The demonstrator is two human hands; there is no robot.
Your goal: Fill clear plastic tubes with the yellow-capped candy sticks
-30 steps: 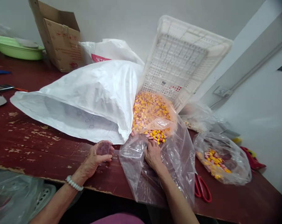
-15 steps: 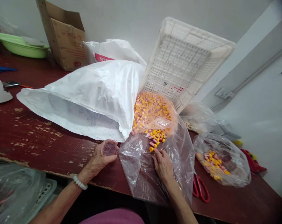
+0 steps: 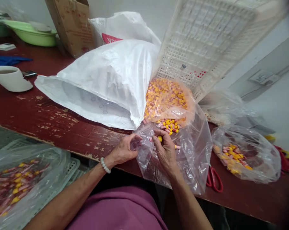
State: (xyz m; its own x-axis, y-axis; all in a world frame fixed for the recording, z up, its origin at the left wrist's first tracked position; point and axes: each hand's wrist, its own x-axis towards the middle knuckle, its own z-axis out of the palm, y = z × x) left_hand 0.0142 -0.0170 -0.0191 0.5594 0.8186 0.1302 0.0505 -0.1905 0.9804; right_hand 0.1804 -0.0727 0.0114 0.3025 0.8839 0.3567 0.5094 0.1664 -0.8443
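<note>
My left hand [image 3: 125, 148], with a beaded bracelet at its wrist, holds a small clear plastic piece with round shapes [image 3: 135, 142] between thumb and fingers. Just to its right, my right hand [image 3: 165, 148] pinches a small pink piece with a yellow cap [image 3: 159, 138]. Beneath that hand lies the spread mouth of a clear plastic bag [image 3: 192, 159]. Many more yellow-capped pink pieces [image 3: 167, 95] fill the bag behind my hands, and some have spilled into its opening [image 3: 170, 125].
A large white sack [image 3: 111, 73] lies at left behind my hands. Behind the pieces leans a white plastic crate [image 3: 202, 41]. Red scissors [image 3: 215, 179] and a smaller bag of pieces [image 3: 249, 153] are at right. A white cup [image 3: 11, 78] stands at left; another filled bag [image 3: 20, 182] sits below the table edge.
My right hand has lifted a capped piece from near the spilled ones and moved nearer my left hand. The view has tilted down and shifted left.
</note>
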